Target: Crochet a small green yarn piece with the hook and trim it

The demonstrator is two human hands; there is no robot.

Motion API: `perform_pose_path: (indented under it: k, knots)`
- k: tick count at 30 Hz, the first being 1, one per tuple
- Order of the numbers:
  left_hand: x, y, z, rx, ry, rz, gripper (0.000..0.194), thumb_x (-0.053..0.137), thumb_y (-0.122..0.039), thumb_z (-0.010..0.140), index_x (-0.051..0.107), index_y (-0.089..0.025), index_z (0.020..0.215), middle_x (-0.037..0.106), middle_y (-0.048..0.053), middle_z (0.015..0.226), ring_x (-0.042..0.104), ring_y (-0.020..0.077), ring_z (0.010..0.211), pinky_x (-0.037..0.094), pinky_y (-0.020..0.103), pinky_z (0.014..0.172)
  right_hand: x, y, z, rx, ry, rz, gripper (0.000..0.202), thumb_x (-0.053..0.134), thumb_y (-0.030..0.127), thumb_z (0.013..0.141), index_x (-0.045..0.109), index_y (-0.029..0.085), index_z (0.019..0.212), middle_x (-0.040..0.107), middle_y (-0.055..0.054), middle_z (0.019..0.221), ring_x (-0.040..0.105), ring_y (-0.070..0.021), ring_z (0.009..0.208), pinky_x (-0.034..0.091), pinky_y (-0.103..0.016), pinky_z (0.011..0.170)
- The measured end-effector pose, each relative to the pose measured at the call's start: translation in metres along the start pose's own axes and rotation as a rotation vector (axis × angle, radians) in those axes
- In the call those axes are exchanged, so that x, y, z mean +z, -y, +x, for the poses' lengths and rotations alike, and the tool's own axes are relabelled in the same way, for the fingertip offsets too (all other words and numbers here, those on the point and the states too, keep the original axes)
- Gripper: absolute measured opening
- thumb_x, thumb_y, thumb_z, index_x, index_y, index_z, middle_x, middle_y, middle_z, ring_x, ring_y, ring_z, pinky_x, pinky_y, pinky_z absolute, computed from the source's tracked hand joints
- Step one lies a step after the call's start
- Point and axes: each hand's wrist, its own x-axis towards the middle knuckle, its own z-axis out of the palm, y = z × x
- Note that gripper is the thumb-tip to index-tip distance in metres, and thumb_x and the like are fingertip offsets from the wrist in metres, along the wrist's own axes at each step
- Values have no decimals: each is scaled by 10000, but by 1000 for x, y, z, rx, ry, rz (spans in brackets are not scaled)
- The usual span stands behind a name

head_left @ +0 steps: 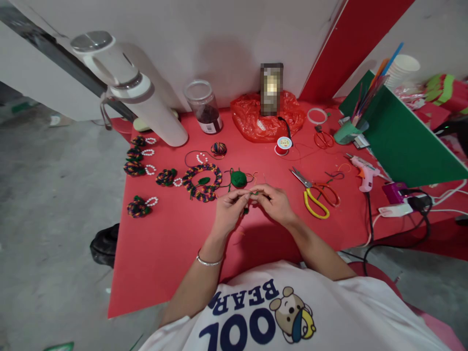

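Note:
My left hand [231, 208] and my right hand [273, 203] meet over the near middle of the table, fingers pinched together. Between their fingertips is a small piece of green yarn [253, 193]; its exact shape is mostly hidden. Just beyond the hands lies a ball of green yarn [238, 179]. To the left is a braided multicolour yarn strip [220, 178] curled in a ring, with a green leaf-shaped piece [204, 181] inside it. Scissors with one yellow and one orange handle [310, 193] lie spread to the right.
Several yarn flowers with bead loops [139, 207] line the left side. Behind stand a white thermos [157, 109], a clear jar [206, 109], a red plastic bag [248, 119] and a thread spool [283, 145]. A pink glue gun [365, 173] and power strip [397, 210] sit right.

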Motion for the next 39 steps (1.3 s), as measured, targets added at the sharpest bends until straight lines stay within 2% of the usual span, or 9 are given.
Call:
perform_pose_path:
  k: [4, 7, 11, 17, 22, 27, 31, 36, 39]
  knots:
    - [-2, -2, 1, 3, 21, 31, 234, 822, -395, 726, 793, -178, 810, 552, -46, 493, 426, 63, 373, 338, 195, 370, 4, -4, 0, 89, 4, 169, 209, 694, 343, 890, 686, 237, 1070, 740, 30, 742, 733, -133, 639, 624, -252, 650]
    - [-4, -2, 2, 37, 34, 63, 206, 805, -378, 737, 800, -184, 808, 573, -37, 503, 461, 75, 405, 376, 202, 400, 5, -6, 0, 134, 21, 228, 232, 714, 358, 869, 672, 237, 1062, 750, 28, 774, 742, -132, 668, 639, -263, 680]
    - [-6, 0, 4, 100, 35, 112, 169, 785, -357, 748, 790, -190, 766, 639, -13, 564, 545, 101, 490, 458, 223, 486, 5, -3, 0, 179, 53, 195, 244, 688, 350, 884, 648, 240, 1098, 722, 39, 716, 721, -128, 626, 577, -204, 532]
    - [-9, 4, 5, 148, 6, 176, 146, 758, -331, 772, 779, -186, 776, 702, 8, 630, 620, 128, 564, 518, 246, 574, 4, 1, -2, 82, 65, 189, 323, 695, 390, 900, 622, 232, 1172, 770, -21, 884, 776, -156, 776, 633, -256, 686]
    - [-9, 2, 5, 161, 26, 179, 143, 740, -322, 793, 770, -182, 788, 719, 14, 660, 631, 130, 581, 537, 253, 602, 8, -6, -3, 108, 19, 186, 223, 613, 425, 956, 675, 224, 1031, 776, -12, 826, 782, -153, 739, 652, -253, 651]
    - [-10, 4, 5, 170, 41, 206, 160, 724, -334, 810, 765, -180, 794, 715, 20, 668, 642, 143, 603, 545, 263, 612, 11, -8, -4, 76, 13, 145, 249, 597, 421, 969, 679, 246, 1126, 782, -1, 836, 780, -142, 720, 661, -247, 648]
    - [-11, 10, 6, 198, 35, 285, 159, 695, -320, 829, 766, -180, 808, 727, 31, 720, 643, 147, 651, 529, 263, 636, 12, -7, -4, 42, -14, 71, 247, 570, 422, 984, 718, 236, 1051, 777, -7, 838, 778, -144, 726, 667, -249, 659]
    - [-11, 11, 7, 279, 2, 384, 147, 668, -297, 851, 764, -190, 822, 717, 34, 760, 636, 155, 700, 529, 282, 684, 16, -7, -3, 4, -94, 43, 284, 550, 452, 986, 713, 220, 983, 767, -16, 864, 756, -133, 680, 665, -243, 628]
    - [-9, 8, 7, 377, -45, 406, 118, 696, -276, 828, 771, -196, 783, 714, 69, 877, 669, 187, 876, 558, 307, 802, 18, -7, -4, 21, -96, 62, 288, 540, 459, 987, 696, 218, 992, 760, -22, 880, 759, -143, 706, 670, -261, 644]
